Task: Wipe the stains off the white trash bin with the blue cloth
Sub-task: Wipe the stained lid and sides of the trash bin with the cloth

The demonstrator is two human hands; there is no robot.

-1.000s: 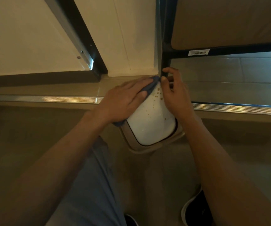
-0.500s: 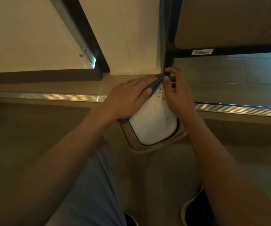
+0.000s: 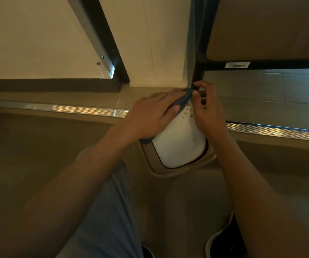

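A: One white trash bin (image 3: 179,146) stands on the tan floor (image 3: 29,146), seen from above, its white lid set inside a beige rim (image 3: 168,172). Brown stains (image 3: 187,113) dot the lid's far half, with one more near its right edge.

B: Where is the blue cloth (image 3: 180,101) relative to your fingers?

A: It lies under your left hand (image 3: 150,118), which presses flat on the lid's far-left part. The fingers are extended and close together, palm down; cloth shows past the fingertips at the far end and again below the wrist at the lid's left edge. Most of the spots lie just right of those fingers, uncovered.

B: And your right hand (image 3: 208,112)?

A: It rests on the bin's right side. The thumb and forefinger curl toward each other near the cloth's far tip; you cannot tell whether they pinch it.

B: Surroundings?

A: A metal threshold strip (image 3: 66,108) runs behind the bin, a black frame post (image 3: 198,71) rises at its far end, and a dark shoe (image 3: 224,241) shows near you.
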